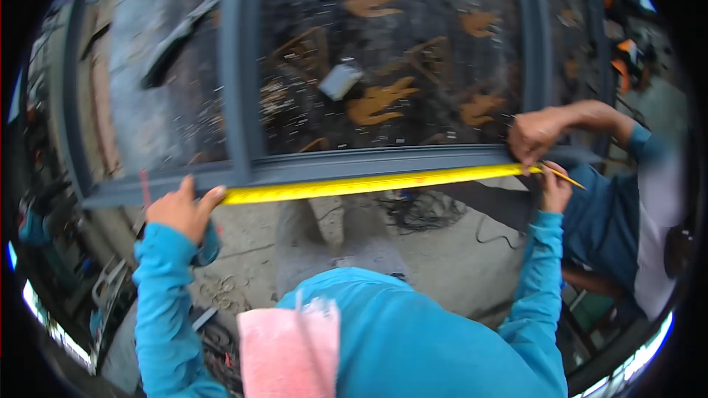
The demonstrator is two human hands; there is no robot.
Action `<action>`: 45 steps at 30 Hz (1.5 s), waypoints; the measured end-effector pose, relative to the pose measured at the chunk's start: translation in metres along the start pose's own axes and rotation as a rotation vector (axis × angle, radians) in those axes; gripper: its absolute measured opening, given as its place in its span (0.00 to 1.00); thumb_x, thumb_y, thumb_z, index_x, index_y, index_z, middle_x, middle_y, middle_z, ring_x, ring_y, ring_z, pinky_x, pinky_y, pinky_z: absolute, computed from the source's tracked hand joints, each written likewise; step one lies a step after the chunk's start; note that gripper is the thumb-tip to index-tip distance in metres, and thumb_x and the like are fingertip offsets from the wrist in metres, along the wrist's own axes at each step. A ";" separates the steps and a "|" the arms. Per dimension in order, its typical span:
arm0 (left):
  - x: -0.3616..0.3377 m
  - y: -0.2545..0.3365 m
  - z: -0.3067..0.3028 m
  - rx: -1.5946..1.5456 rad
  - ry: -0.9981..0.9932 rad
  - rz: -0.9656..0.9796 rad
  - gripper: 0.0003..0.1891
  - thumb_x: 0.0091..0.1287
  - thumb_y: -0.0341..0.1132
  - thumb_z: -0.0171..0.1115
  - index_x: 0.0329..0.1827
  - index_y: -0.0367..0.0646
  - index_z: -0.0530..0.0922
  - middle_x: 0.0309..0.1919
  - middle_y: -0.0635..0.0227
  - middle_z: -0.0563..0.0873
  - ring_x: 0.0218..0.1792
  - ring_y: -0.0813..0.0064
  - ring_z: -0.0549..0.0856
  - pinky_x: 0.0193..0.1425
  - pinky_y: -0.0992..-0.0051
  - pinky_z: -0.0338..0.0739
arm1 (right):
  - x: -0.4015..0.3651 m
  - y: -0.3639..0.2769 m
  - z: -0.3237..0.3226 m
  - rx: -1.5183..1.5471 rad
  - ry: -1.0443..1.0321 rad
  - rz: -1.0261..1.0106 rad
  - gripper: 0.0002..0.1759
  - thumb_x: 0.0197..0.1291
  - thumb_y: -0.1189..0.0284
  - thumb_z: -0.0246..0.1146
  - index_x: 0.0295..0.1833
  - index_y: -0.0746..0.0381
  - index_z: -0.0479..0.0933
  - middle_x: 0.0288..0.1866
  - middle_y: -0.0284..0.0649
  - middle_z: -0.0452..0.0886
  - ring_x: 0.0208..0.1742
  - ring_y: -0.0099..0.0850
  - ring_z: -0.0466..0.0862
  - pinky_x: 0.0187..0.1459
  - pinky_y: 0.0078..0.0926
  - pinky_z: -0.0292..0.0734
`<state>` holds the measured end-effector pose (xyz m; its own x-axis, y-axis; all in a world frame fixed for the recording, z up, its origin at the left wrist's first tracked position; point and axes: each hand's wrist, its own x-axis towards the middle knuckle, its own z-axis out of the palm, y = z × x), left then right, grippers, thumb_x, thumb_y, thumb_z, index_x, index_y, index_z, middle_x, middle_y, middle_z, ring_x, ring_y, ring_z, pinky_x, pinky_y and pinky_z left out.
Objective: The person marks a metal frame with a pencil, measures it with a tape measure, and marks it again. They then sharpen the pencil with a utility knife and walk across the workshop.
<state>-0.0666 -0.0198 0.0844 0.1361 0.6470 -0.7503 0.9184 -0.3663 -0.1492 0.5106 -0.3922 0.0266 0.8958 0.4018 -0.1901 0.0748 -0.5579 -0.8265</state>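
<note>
A yellow tape measure (383,182) is stretched along the near edge of a grey metal frame (310,167). My left hand (179,210) grips it at the left end, thumb and forefinger pointing up at the frame's edge; the rest of the grip is hidden. At the other end, my right hand (554,190) is closed on a yellow pencil (569,177), its fingertips right by the tape's end. Another person's hand (532,136) reaches in from the right, fingers down on the frame and close to the tape's end.
Inside the frame, a dark worktop (457,51) carries a small pale block (341,82), scattered chips and orange flame-shaped patches. A dark-handled tool (177,44) lies at left. Tangled cable (420,210) is on the floor. The other person (605,214) is close on my right.
</note>
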 end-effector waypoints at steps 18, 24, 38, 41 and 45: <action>0.000 0.018 -0.025 0.044 -0.271 -0.112 0.41 0.69 0.70 0.41 0.73 0.47 0.67 0.55 0.42 0.82 0.58 0.44 0.80 0.60 0.57 0.73 | -0.032 -0.026 0.033 0.387 0.146 -0.016 0.08 0.65 0.84 0.60 0.49 0.66 0.73 0.47 0.43 0.82 0.45 0.26 0.85 0.46 0.22 0.85; 0.000 0.023 -0.031 0.029 -0.272 -0.091 0.39 0.71 0.67 0.43 0.73 0.44 0.67 0.56 0.42 0.81 0.58 0.43 0.80 0.58 0.57 0.74 | -0.030 -0.033 0.033 0.318 0.104 -0.020 0.09 0.64 0.85 0.60 0.49 0.66 0.72 0.47 0.41 0.81 0.47 0.25 0.83 0.49 0.21 0.82; 0.002 0.026 -0.034 0.019 -0.302 -0.111 0.38 0.72 0.65 0.45 0.73 0.42 0.67 0.58 0.41 0.80 0.58 0.42 0.79 0.59 0.58 0.74 | -0.026 -0.033 0.029 0.277 0.052 -0.015 0.10 0.64 0.87 0.58 0.49 0.66 0.72 0.46 0.41 0.79 0.47 0.24 0.82 0.50 0.20 0.80; 0.002 0.024 -0.032 0.016 -0.297 -0.107 0.38 0.71 0.65 0.45 0.72 0.44 0.68 0.57 0.41 0.80 0.58 0.42 0.80 0.58 0.57 0.74 | -0.027 -0.034 0.029 0.243 0.050 -0.024 0.10 0.64 0.87 0.58 0.50 0.66 0.72 0.46 0.41 0.79 0.47 0.24 0.82 0.50 0.20 0.79; 0.003 0.020 -0.029 0.026 -0.293 -0.109 0.38 0.71 0.66 0.44 0.73 0.45 0.68 0.57 0.41 0.81 0.57 0.41 0.80 0.58 0.56 0.74 | -0.026 -0.034 0.029 0.205 0.055 -0.044 0.10 0.64 0.86 0.59 0.49 0.66 0.73 0.47 0.41 0.79 0.47 0.24 0.82 0.49 0.20 0.79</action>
<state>-0.0372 -0.0054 0.0978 -0.0787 0.4641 -0.8823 0.9113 -0.3254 -0.2524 0.4723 -0.3631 0.0441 0.9165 0.3793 -0.1274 0.0284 -0.3792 -0.9249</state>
